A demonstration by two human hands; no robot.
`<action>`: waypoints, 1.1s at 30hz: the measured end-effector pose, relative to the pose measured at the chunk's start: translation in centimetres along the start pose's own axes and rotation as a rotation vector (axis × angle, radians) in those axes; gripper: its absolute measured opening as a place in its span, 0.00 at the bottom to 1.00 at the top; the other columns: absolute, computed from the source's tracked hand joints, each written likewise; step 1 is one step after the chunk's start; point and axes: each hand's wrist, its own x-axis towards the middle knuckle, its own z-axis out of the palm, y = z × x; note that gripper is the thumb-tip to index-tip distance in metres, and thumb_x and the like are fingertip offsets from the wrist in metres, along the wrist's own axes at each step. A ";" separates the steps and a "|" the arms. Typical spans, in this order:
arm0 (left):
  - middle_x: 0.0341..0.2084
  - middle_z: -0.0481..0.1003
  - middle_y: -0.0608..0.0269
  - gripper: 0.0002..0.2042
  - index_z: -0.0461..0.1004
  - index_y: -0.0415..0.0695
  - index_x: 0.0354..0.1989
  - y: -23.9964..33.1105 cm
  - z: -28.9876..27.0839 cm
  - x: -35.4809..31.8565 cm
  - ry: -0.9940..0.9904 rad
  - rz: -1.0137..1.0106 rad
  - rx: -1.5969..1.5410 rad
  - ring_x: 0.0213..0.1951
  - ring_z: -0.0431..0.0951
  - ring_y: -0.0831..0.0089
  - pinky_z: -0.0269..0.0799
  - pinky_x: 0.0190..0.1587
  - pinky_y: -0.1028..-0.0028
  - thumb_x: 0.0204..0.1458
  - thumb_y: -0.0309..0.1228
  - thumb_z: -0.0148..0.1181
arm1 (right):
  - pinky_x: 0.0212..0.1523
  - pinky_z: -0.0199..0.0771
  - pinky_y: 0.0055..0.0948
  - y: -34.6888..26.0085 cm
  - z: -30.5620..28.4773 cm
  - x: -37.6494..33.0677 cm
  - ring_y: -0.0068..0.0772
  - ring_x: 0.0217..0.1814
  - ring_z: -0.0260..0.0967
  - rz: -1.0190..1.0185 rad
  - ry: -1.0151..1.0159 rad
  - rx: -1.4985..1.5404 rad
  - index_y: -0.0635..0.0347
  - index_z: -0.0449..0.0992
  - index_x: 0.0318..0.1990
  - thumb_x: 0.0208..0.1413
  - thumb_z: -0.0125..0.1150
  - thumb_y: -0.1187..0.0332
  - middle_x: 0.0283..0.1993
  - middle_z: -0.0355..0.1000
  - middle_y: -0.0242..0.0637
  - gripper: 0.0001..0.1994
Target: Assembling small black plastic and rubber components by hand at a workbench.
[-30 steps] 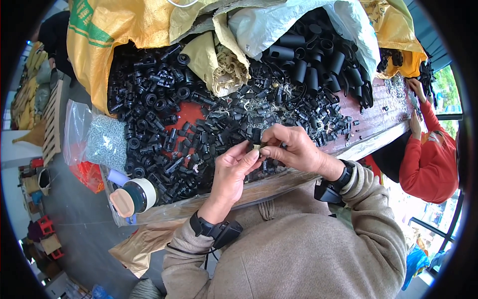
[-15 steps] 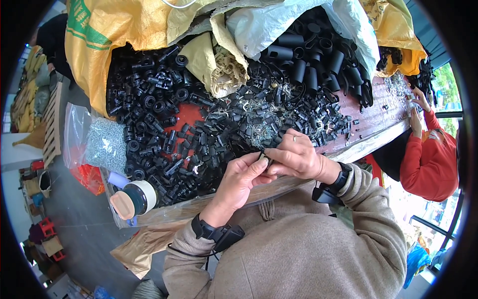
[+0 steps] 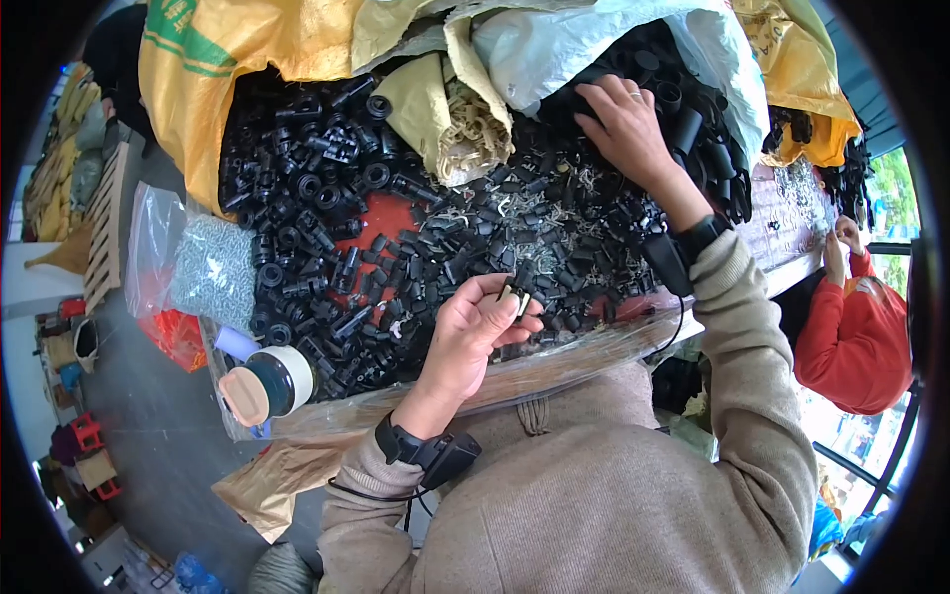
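My left hand (image 3: 465, 332) is closed on a small black and cream plastic part (image 3: 514, 297), pinched between thumb and fingers above the table's near edge. My right hand (image 3: 628, 134) is stretched out to the far side, over a heap of black plastic tubes (image 3: 683, 129) at the mouth of a white sack. Its fingers and thumb are apart at the tubes; nothing shows between them. Small black pieces (image 3: 465, 257) mixed with pale metal bits lie in front of my hands. Larger black ring-ended fittings (image 3: 307, 188) are heaped to the left.
A rolled-open sack (image 3: 426, 119) holds cream plastic parts. On the left stand a bag of small silvery pieces (image 3: 213, 267) and a lidded jar (image 3: 282, 381). Yellow woven sacks (image 3: 287, 40) line the far side. A person in red (image 3: 851, 337) works at the right.
My right hand has left my left hand and reached up and right to the black tubes. The left hand keeps its part and has stayed near the same spot.
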 end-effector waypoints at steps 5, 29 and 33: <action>0.32 0.73 0.57 0.13 0.65 0.38 0.40 -0.5 -0.4 0.3 0.002 -0.001 -0.022 0.30 0.74 0.74 0.70 0.32 0.81 0.49 0.31 0.54 | 0.43 0.57 0.33 0.0 0.0 -1.3 0.40 0.45 0.58 -0.034 -0.050 0.079 0.57 0.66 0.45 0.42 0.57 0.69 0.41 0.63 0.36 0.19; 0.20 0.70 0.66 0.14 0.68 0.35 0.38 -0.1 0.5 -1.0 -0.012 -0.090 0.198 0.19 0.68 0.83 0.65 0.22 0.85 0.44 0.27 0.59 | 0.31 0.66 0.32 -8.4 -9.1 -8.6 0.41 0.31 0.65 -0.085 -0.571 1.021 0.65 0.66 0.42 0.34 0.63 0.70 0.29 0.63 0.41 0.22; 0.22 0.71 0.65 0.14 0.69 0.34 0.39 -0.6 0.1 -0.7 -0.020 -0.116 0.216 0.21 0.70 0.81 0.67 0.24 0.84 0.44 0.27 0.59 | 0.32 0.65 0.33 -9.3 -9.0 -8.9 0.41 0.32 0.64 -0.184 -0.495 0.869 0.64 0.66 0.42 0.33 0.63 0.70 0.30 0.62 0.40 0.23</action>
